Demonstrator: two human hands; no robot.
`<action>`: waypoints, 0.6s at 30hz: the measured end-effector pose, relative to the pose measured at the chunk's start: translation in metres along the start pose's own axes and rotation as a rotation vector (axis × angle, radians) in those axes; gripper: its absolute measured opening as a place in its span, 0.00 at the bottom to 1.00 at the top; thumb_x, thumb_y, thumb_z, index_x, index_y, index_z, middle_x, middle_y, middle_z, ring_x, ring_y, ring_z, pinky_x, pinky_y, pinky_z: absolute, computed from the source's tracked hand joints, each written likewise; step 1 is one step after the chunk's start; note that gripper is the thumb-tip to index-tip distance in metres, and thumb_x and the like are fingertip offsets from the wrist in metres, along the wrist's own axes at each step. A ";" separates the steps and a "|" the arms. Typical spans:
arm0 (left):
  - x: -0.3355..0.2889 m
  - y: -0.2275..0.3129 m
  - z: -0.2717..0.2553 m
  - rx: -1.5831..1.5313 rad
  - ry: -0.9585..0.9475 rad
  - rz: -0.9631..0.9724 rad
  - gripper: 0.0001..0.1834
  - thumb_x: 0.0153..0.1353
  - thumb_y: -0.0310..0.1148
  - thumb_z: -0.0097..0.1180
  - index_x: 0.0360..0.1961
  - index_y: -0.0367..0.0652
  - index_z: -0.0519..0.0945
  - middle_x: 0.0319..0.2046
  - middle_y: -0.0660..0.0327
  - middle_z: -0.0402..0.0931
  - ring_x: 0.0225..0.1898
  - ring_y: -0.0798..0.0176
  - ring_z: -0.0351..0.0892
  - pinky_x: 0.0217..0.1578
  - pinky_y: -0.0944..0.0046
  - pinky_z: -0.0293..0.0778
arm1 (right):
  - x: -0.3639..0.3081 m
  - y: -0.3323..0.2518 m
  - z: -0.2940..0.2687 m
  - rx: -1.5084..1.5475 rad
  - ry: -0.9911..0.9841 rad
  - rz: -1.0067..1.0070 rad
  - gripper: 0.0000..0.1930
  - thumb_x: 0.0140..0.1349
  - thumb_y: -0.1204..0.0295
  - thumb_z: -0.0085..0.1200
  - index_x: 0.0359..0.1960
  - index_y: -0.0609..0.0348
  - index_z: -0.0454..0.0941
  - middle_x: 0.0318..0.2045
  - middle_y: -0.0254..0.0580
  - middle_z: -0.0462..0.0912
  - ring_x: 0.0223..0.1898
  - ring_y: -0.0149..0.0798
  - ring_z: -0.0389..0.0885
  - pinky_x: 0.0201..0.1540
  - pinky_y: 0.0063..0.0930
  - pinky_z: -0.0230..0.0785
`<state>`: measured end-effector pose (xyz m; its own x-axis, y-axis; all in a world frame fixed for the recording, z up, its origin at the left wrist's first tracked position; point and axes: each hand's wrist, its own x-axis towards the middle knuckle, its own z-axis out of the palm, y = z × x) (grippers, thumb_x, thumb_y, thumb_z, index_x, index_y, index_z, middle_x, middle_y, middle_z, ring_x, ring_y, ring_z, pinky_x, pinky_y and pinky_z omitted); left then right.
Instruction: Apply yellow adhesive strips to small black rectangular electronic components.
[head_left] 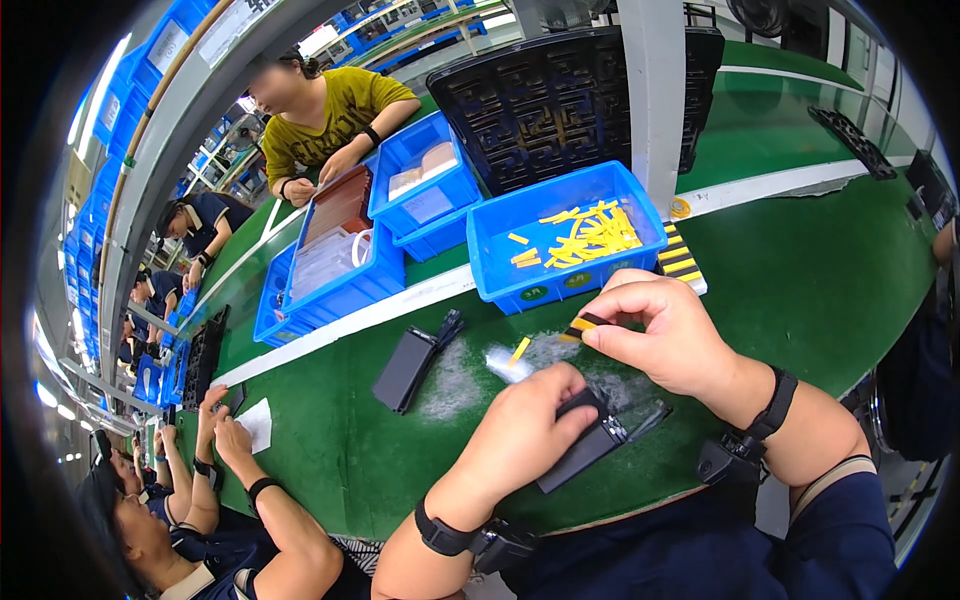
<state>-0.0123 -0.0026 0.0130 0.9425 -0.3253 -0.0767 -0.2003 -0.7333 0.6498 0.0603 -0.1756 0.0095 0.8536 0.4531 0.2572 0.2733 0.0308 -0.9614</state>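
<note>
My left hand (pixel 525 425) is closed on a black rectangular case (pixel 580 455) close to the table's front edge, thumb across its top. The case's right end shows small pale parts, too small to tell. Above and to the right of it, my right hand (pixel 670 330) pinches a small black-and-yellow strip (pixel 588 323) between thumb and fingertips, apart from the case. A single yellow strip (pixel 519 350) lies just beyond my left hand, by a whitish patch (pixel 507 368). A second black case (pixel 403 372) rests further left, with a dark flap-like part at its upper right.
Beyond my hands stands a blue bin (pixel 495 285) of loose yellow strips, beside a black-and-yellow striped block (pixel 682 262). More blue bins (pixel 340 300) stand to the left. A grey post (pixel 655 110) rises behind. Co-workers sit left and across the green table (pixel 310 450).
</note>
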 end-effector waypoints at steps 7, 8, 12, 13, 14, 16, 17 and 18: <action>0.005 -0.014 0.001 -0.697 0.243 -0.013 0.11 0.60 0.25 0.55 0.43 0.36 0.73 0.34 0.63 0.80 0.35 0.76 0.74 0.37 0.73 0.70 | -0.005 -0.007 0.008 -0.370 0.120 -0.376 0.05 0.50 0.78 0.58 0.29 0.63 0.77 0.25 0.42 0.79 0.28 0.41 0.77 0.37 0.31 0.69; 0.005 -0.013 0.002 -0.697 0.240 -0.011 0.11 0.60 0.25 0.55 0.43 0.36 0.73 0.34 0.63 0.80 0.35 0.76 0.74 0.37 0.73 0.70 | -0.004 -0.005 0.007 -0.372 0.123 -0.376 0.05 0.50 0.78 0.58 0.29 0.63 0.77 0.25 0.42 0.79 0.28 0.41 0.77 0.37 0.31 0.69; 0.004 -0.012 0.001 -0.738 0.244 -0.028 0.11 0.60 0.25 0.55 0.44 0.36 0.73 0.34 0.64 0.80 0.35 0.77 0.74 0.38 0.74 0.70 | 0.000 -0.005 0.005 -0.443 0.139 -0.515 0.05 0.47 0.79 0.59 0.27 0.62 0.78 0.23 0.41 0.79 0.28 0.43 0.77 0.38 0.33 0.69; 0.004 -0.012 0.001 -0.760 0.246 -0.014 0.11 0.60 0.25 0.55 0.44 0.36 0.73 0.34 0.65 0.80 0.36 0.77 0.74 0.38 0.74 0.70 | 0.000 -0.006 0.005 -0.453 0.129 -0.521 0.05 0.46 0.79 0.59 0.27 0.62 0.78 0.23 0.41 0.79 0.28 0.42 0.77 0.40 0.33 0.69; 0.004 -0.013 0.001 -0.760 0.246 -0.015 0.11 0.60 0.25 0.55 0.44 0.36 0.73 0.34 0.65 0.80 0.36 0.77 0.74 0.38 0.74 0.70 | 0.000 -0.005 0.005 -0.453 0.129 -0.520 0.05 0.46 0.79 0.59 0.27 0.62 0.78 0.23 0.41 0.79 0.28 0.42 0.77 0.40 0.33 0.69; 0.004 -0.013 0.000 -0.725 0.239 -0.015 0.12 0.60 0.25 0.55 0.45 0.36 0.73 0.35 0.64 0.79 0.36 0.77 0.73 0.38 0.74 0.70 | 0.000 -0.004 0.004 -0.491 0.115 -0.555 0.06 0.45 0.79 0.60 0.26 0.60 0.79 0.23 0.40 0.79 0.28 0.42 0.77 0.42 0.34 0.68; 0.004 -0.013 0.000 -0.725 0.237 -0.014 0.12 0.60 0.25 0.55 0.45 0.36 0.73 0.35 0.64 0.79 0.36 0.77 0.73 0.38 0.74 0.70 | 0.000 -0.003 0.004 -0.492 0.117 -0.554 0.06 0.45 0.79 0.60 0.26 0.60 0.79 0.23 0.40 0.79 0.28 0.42 0.77 0.42 0.34 0.68; 0.004 -0.013 -0.001 -0.724 0.236 -0.008 0.12 0.60 0.25 0.55 0.45 0.36 0.73 0.36 0.64 0.79 0.36 0.77 0.74 0.38 0.74 0.70 | 0.001 -0.003 0.004 -0.502 0.114 -0.569 0.06 0.44 0.79 0.60 0.26 0.60 0.79 0.22 0.40 0.78 0.29 0.41 0.77 0.44 0.34 0.68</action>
<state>-0.0059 0.0056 0.0050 0.9917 -0.1256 0.0280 -0.0449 -0.1341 0.9899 0.0584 -0.1718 0.0117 0.5538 0.3929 0.7341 0.8299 -0.1886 -0.5251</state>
